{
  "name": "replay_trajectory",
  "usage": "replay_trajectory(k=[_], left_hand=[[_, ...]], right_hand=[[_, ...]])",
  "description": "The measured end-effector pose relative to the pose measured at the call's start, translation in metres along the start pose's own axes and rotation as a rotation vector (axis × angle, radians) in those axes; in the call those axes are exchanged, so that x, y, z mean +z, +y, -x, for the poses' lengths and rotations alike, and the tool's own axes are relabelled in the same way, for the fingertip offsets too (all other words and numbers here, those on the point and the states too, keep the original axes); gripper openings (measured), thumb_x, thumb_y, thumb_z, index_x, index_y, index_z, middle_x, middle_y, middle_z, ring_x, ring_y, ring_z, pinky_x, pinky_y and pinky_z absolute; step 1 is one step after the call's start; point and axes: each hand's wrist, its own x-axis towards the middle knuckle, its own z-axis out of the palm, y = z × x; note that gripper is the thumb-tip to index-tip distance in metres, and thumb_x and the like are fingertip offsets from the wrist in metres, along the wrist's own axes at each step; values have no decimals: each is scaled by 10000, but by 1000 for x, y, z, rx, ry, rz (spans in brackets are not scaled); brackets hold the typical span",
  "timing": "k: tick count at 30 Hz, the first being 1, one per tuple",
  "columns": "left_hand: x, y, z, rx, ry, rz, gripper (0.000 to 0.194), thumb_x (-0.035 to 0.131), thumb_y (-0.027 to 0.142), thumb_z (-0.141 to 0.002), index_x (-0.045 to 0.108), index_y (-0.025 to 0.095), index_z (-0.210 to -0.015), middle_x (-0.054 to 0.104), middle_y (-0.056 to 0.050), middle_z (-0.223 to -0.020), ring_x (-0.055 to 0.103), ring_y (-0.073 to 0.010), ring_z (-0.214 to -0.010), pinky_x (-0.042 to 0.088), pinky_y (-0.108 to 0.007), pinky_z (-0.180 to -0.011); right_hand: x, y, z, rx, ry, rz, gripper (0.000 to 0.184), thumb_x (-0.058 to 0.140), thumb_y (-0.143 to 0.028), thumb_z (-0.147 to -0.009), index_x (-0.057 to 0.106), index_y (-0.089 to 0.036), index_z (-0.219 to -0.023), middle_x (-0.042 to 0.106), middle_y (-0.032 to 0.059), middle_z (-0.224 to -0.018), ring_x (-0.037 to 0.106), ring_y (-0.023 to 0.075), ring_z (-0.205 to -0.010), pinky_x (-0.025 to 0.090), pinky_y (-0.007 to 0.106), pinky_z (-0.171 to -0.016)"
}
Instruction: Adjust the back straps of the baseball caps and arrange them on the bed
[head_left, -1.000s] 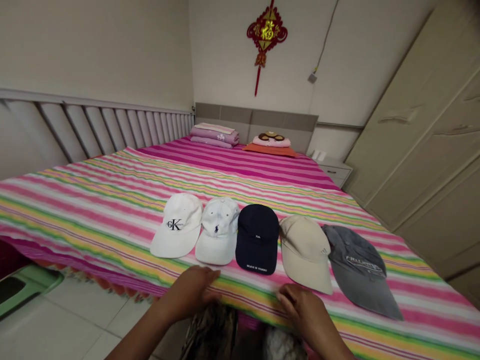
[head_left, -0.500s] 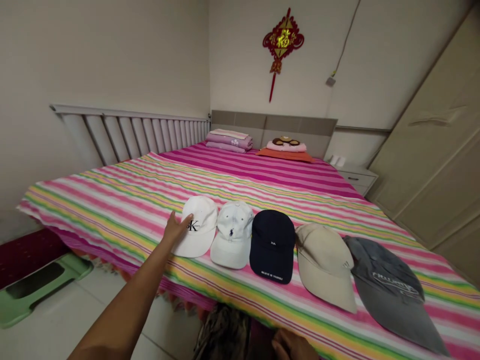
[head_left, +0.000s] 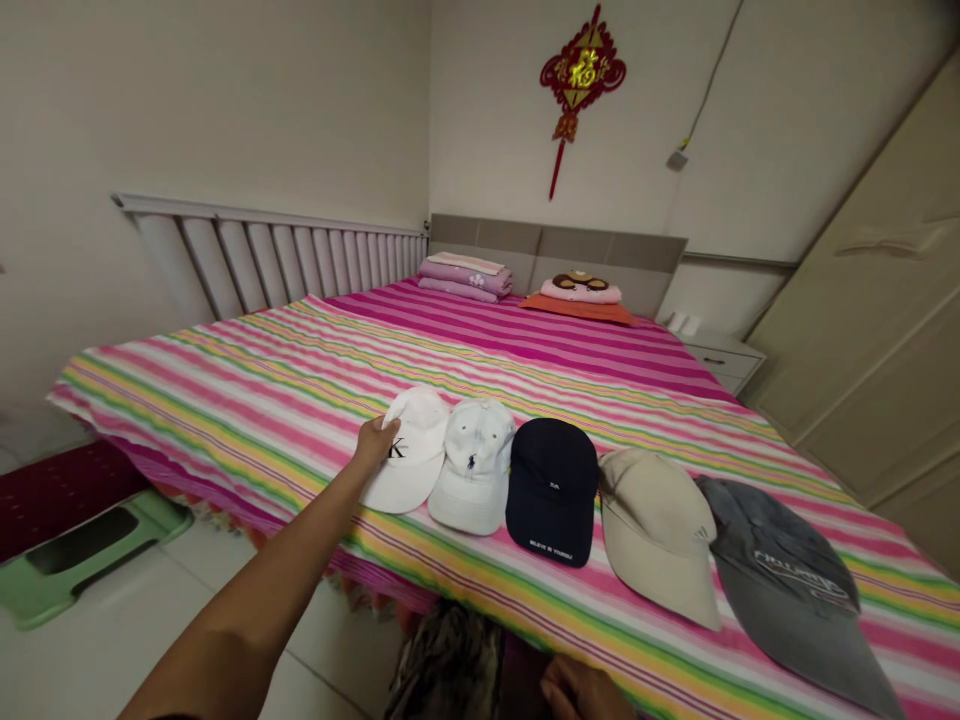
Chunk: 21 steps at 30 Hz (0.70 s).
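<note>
My left hand (head_left: 377, 440) grips the left side of a white baseball cap (head_left: 420, 450) with black letters, thumb on the front and the other fingers hidden behind the edge. Right beside that cap lies a pale cap (head_left: 471, 500) with a small dark horse-rider emblem. A navy cap (head_left: 551, 480), a beige cap (head_left: 660, 530) and a grey cap (head_left: 802, 590) continue the row to the right, brims toward me. At the bottom edge, my right hand (head_left: 589, 690) is curled closed near my lap, apart from the caps, with nothing visible in it.
The caps lie on a bed with a striped cover (head_left: 262, 380). Folded purple bedding (head_left: 465, 278) and a pink pillow (head_left: 581, 290) sit by the headboard (head_left: 607, 250). A green stool (head_left: 97, 560) stands on the floor at left; a white nightstand (head_left: 724, 355) is at far right.
My left hand has closed on the white cap's left edge, its raised finger now behind the cap. The cap's crown looks slightly turned. The view has shifted slightly; my right hand stays put.
</note>
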Motion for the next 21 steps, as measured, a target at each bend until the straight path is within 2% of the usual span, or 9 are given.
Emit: replay_trajectory(k=[3,6,7,8,11,14,17,19,21], left_hand=[[0,14,22,130,58,69,343,452,405,-753,603,111,-844,630,-57,-717,597,-202,-705,465,-292,-624],[-5,30,53,288,171,74,298,464,390,-764,607,146,-859,637,-74,-849,577,-225,-881,439,-345,-822],[-7,35,65,384,208,65,264,482,366,-757,613,164,-865,641,-71,-882,564,-226,-935,403,-360,-897],[-8,40,78,569,239,35,239,488,335,-757,620,175,-877,649,-68,-881,568,-226,-944,372,-384,-944],[-5,45,122,1062,191,-67,191,493,257,-769,620,220,-906,668,-38,-852,606,-210,-895,328,-442,-991],[2,40,157,1245,80,-35,220,526,252,-785,606,260,-990,679,-31,-889,608,-203,-933,298,-441,-1007],[3,36,170,1122,-247,179,352,507,435,-808,600,242,-1087,661,-84,-998,590,-223,-972,353,-410,-969],[0,43,164,850,-349,480,498,401,559,-820,600,206,-1109,628,-120,-1064,571,-243,-1005,405,-391,-917],[-3,60,152,495,-319,710,491,414,537,-826,597,186,-1117,588,-128,-1143,524,-253,-1088,400,-375,-926]], right_hand=[[-16,-19,-9,-3,24,-118,197,430,-220,-801,535,-188,-637,610,19,-640,544,160,-610,354,239,-565],[-37,-37,-26,-40,83,-337,264,436,-327,-831,553,-181,-645,613,33,-651,555,175,-637,383,257,-591],[-45,-44,-33,-55,124,-444,276,455,-384,-830,576,-179,-689,627,43,-682,569,185,-668,400,266,-613],[-54,-51,-41,-64,179,-571,295,491,-448,-807,596,-179,-745,644,56,-725,585,198,-709,418,277,-639],[-85,-75,-60,-135,365,-1068,541,636,-589,-646,586,-205,-1024,651,102,-1029,575,246,-984,434,324,-817],[-113,-99,-69,-132,315,-1470,477,606,-565,-702,606,-208,-1017,686,102,-967,616,247,-920,458,357,-805],[-129,-110,-64,-68,242,-1619,351,751,-386,-605,643,-188,-874,710,66,-749,653,239,-716,495,359,-707],[-130,-111,-58,-57,229,-1640,309,792,-303,-548,641,-192,-794,693,33,-656,635,203,-592,502,326,-620],[-128,-111,-50,-63,190,-1621,285,802,-291,-526,632,-187,-731,659,11,-576,591,161,-494,478,273,-516]])
